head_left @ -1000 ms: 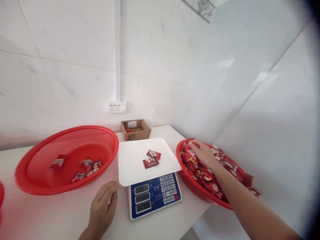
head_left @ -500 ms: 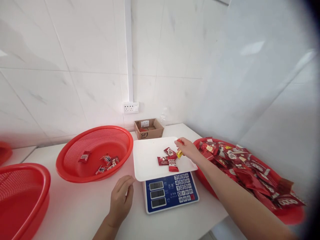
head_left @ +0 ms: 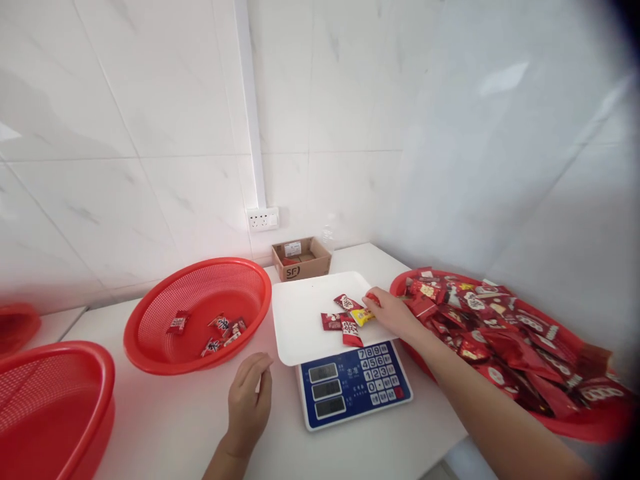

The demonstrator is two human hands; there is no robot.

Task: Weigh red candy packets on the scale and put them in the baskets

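Note:
My right hand is over the right side of the white scale tray, its fingers closed on a small red-wrapped candy, mostly hidden by them. Just under the fingertips a yellow-wrapped candy lies on the tray, touching several red-wrapped candies. My left hand hovers left of the scale, near the tray's front-left corner. Its fingers are loosely curled together, thumb close by, with nothing visible in them. The digits on the scale's displays are too faint to read.
A red basket heaped with wrapped snacks stands at the right. To the left, a red colander holds several red packets, and another red basket is nearer me. A cardboard box sits behind the tray by the wall.
The yellow candy has left my right fingers and lies on the tray among the red ones. My right hand has drawn slightly back, still pinching a red candy. The view has shifted a little.

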